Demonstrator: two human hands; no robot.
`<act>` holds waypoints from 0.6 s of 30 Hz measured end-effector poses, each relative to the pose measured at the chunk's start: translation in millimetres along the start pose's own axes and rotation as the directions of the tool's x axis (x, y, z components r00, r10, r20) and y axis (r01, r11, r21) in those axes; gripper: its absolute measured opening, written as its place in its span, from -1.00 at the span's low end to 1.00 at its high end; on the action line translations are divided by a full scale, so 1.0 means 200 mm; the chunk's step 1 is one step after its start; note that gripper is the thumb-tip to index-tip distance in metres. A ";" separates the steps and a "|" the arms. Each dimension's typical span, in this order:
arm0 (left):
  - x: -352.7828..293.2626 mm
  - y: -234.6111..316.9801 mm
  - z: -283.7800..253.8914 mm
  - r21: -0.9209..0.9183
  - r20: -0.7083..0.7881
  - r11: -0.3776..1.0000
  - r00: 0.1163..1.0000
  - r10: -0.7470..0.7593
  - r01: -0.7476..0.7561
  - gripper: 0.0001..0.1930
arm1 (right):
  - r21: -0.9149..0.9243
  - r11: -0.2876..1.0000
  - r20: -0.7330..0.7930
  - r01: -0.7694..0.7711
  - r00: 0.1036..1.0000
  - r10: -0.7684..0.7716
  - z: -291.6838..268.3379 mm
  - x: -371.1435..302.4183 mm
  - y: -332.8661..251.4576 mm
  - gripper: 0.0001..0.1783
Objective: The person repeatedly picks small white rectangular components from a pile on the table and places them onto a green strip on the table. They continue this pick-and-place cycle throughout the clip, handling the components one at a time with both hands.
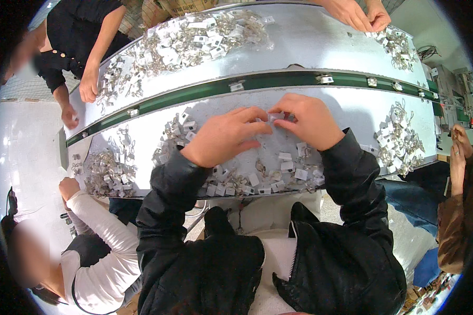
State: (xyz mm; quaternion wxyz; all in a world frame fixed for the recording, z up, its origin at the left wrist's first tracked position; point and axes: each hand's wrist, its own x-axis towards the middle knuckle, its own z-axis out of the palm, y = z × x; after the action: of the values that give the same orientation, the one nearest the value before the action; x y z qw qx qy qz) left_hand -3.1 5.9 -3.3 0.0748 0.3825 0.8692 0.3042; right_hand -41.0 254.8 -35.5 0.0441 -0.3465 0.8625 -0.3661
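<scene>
Over the middle of the near white worktop, my left hand (pixel 228 134) and my right hand (pixel 311 122) meet at their fingertips. Between them is a small white piece (pixel 271 117), mostly covered by the fingers, so its exact shape is hidden. My right index finger and thumb pinch at it from one side, while the curled fingers of my left hand grip it from the other. Below my hands lies a loose spread of small white plastic blocks (pixel 286 166) with metal parts. More such blocks (pixel 189 126) lie beside my left wrist.
A green conveyor belt (pixel 192 94) carries spaced blocks past the worktop's far side. Piles of parts (pixel 399 139) lie to the right, left and across the belt. Co-workers' hands (pixel 360 17) work at the far right, far left and near left; another person stands at right.
</scene>
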 end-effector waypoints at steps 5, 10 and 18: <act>0.02 -0.09 0.07 0.188 -0.199 0.976 0.977 -0.072 0.110 -0.68 | 0.147 0.986 -0.052 -0.078 0.995 0.087 0.01 0.02 0.02 -0.72; 0.02 -0.16 0.06 0.230 -0.189 0.972 0.982 -0.003 0.048 -0.76 | 0.126 0.984 -0.006 -0.127 0.992 0.129 0.00 0.03 0.03 -0.74; 0.03 -0.20 0.05 0.238 -0.217 0.969 0.976 -0.014 0.067 -0.80 | 0.026 0.994 -0.145 -0.105 0.984 0.108 0.03 0.07 0.04 -0.81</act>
State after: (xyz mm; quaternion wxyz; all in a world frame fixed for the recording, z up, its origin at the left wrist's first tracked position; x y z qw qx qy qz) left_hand -28.2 -5.7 -34.2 -0.0602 0.3361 0.9106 0.2329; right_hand -54.1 245.6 -42.5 0.0034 -0.2718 0.8774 -0.3954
